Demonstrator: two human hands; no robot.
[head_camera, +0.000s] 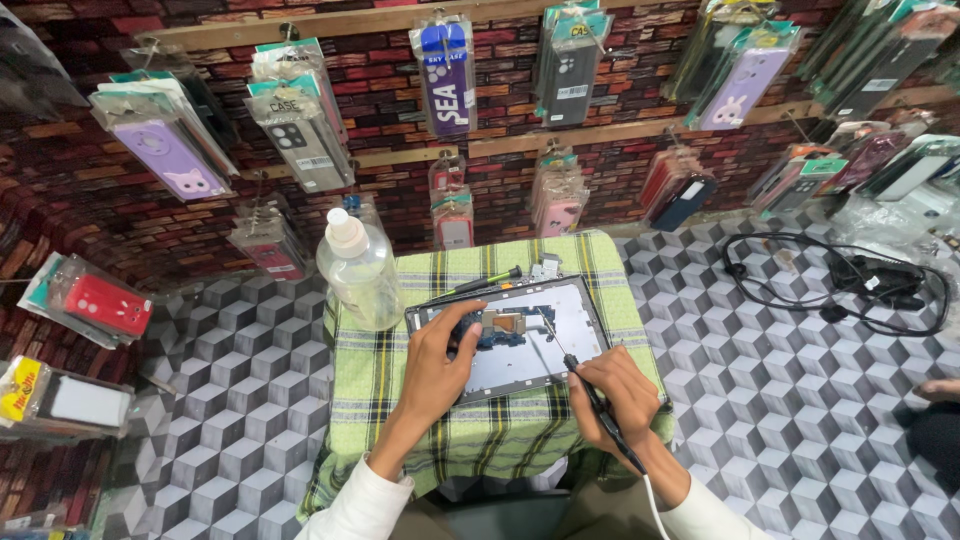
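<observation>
An opened tablet (520, 335) lies flat on the green plaid cloth (400, 400) that covers the small bench, its long axis running left to right with the right end tilted slightly away from the person. It sits directly ahead of both hands, in the middle of the cloth. The left hand (440, 365) is the nearer of the two to the exposed blue circuit board (495, 328) in the upper left part of the tablet: its fingers are spread and laid down over the tablet's left edge, thumb and fingertips pressing the frame just beside the board. The right hand (615, 395) rests at the tablet's lower right corner, fingers pressed together in a pen-like pinch around a thin corded tool (590, 395), whose tip slants up and leftward over the pale inner plate toward the board. A clear plastic bottle (358, 268) stands at the cloth's far left corner, and a dark screwdriver (480, 283) lies just beyond the tablet's far edge.
</observation>
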